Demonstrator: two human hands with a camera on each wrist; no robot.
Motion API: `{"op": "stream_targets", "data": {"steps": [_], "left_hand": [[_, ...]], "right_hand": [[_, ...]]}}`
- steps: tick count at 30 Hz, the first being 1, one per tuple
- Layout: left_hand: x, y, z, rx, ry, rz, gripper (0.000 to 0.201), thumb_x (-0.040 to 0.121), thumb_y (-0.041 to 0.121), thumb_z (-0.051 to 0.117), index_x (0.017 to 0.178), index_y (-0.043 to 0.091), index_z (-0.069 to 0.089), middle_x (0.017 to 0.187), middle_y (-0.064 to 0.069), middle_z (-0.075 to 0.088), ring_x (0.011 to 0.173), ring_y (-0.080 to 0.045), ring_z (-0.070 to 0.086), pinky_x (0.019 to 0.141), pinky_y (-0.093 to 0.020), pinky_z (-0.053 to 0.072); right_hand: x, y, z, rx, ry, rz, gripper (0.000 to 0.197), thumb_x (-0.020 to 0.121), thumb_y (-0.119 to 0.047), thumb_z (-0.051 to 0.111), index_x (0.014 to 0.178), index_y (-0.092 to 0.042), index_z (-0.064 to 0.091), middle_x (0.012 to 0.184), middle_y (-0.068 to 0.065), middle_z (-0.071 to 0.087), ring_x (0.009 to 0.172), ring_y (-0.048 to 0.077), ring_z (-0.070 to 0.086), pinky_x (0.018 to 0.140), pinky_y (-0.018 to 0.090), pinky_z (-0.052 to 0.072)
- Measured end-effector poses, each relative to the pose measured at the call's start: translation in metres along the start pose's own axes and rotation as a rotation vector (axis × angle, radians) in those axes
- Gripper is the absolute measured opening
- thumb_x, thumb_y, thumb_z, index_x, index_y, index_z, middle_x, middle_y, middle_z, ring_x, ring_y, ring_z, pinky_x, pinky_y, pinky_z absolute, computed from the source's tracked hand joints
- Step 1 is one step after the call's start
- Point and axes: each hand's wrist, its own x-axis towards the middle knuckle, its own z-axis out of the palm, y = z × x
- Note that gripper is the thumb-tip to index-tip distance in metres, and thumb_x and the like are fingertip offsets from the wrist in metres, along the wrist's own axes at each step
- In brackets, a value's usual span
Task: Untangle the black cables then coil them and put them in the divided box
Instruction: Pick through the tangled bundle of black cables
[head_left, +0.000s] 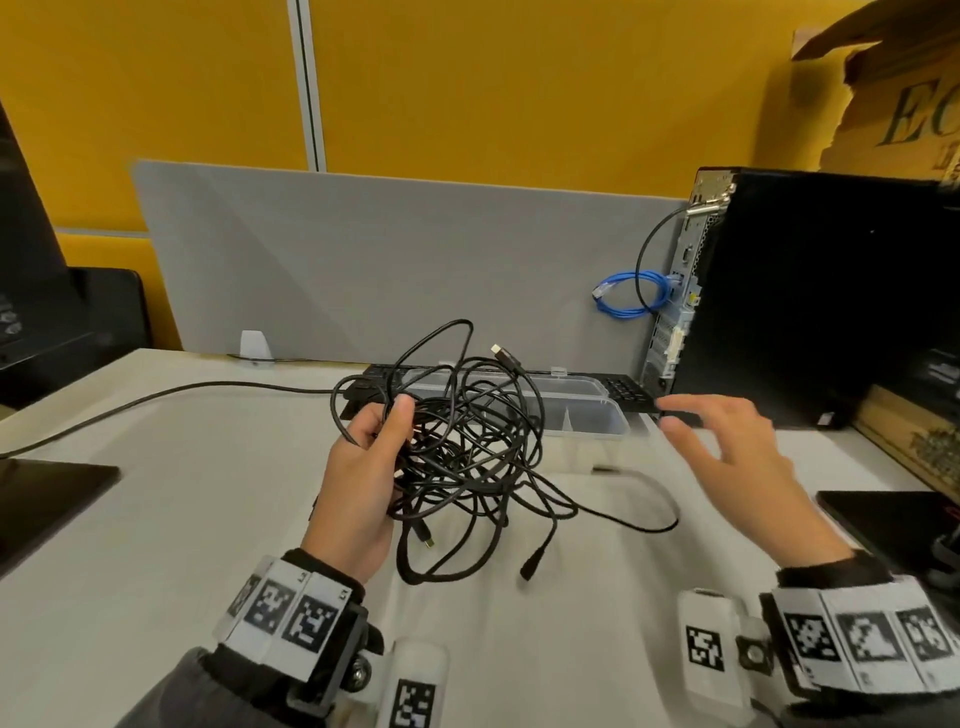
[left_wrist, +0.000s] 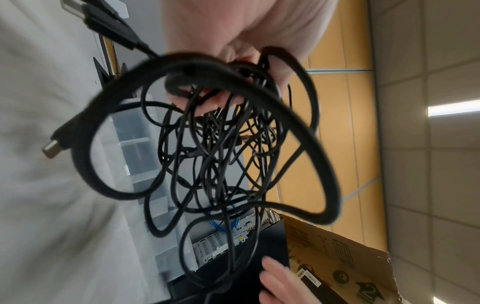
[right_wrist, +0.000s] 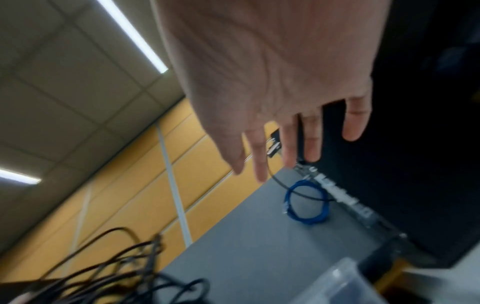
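A tangle of black cables (head_left: 467, 447) hangs lifted above the white table, gripped by my left hand (head_left: 371, 457), thumb over the strands. Loose ends and plugs trail down onto the table (head_left: 530, 569). In the left wrist view the same tangle (left_wrist: 215, 148) fills the middle, with USB plugs at the upper left. My right hand (head_left: 727, 447) hovers to the right of the tangle, fingers spread and holding nothing; its straight fingers (right_wrist: 311, 142) show in the right wrist view. The clear divided box (head_left: 587, 410) sits behind the tangle, partly hidden by it.
A black keyboard (head_left: 623, 389) lies behind the box against a grey divider panel (head_left: 363, 260). A black computer tower (head_left: 810, 291) with a blue cable coil (head_left: 631, 293) stands at the right. Dark flat items (head_left: 47, 499) sit at both table edges. A separate black cable (head_left: 156, 397) runs left.
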Motion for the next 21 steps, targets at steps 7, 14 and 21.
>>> {"op": "stream_targets", "data": {"steps": [7, 14, 21], "left_hand": [[-0.002, -0.001, 0.000, -0.032, -0.140, -0.143, 0.036, 0.080, 0.048, 0.045, 0.086, 0.017, 0.062, 0.073, 0.005, 0.061, 0.065, -0.006, 0.057, 0.054, -0.016, 0.049], [-0.005, 0.002, 0.000, -0.167, -0.267, -0.197, 0.041, 0.083, 0.045, 0.040, 0.080, 0.018, 0.070, 0.090, 0.001, 0.069, 0.077, -0.018, 0.058, 0.076, -0.035, 0.048], [-0.004, 0.005, -0.004, -0.194, -0.364, -0.279, 0.043, 0.084, 0.043, 0.051, 0.105, 0.008, 0.063, 0.097, -0.001, 0.067, 0.082, -0.020, 0.058, 0.071, -0.035, 0.047]], "right_hand": [[-0.031, -0.052, 0.035, 0.263, -0.482, -0.258, 0.015, 0.083, -0.033, 0.065, 0.069, -0.033, 0.061, 0.065, -0.021, 0.062, 0.061, -0.003, 0.055, 0.063, 0.014, 0.046], [-0.025, -0.045, 0.034, 0.605, -0.179, -0.140, 0.014, 0.089, -0.018, 0.057, 0.077, -0.018, 0.062, 0.057, -0.003, 0.058, 0.055, 0.012, 0.059, 0.057, 0.024, 0.050], [-0.023, -0.043, 0.039, 0.552, 0.000, -0.210, 0.015, 0.089, -0.018, 0.057, 0.087, -0.029, 0.067, 0.063, -0.006, 0.059, 0.055, 0.005, 0.052, 0.055, 0.013, 0.041]]}}
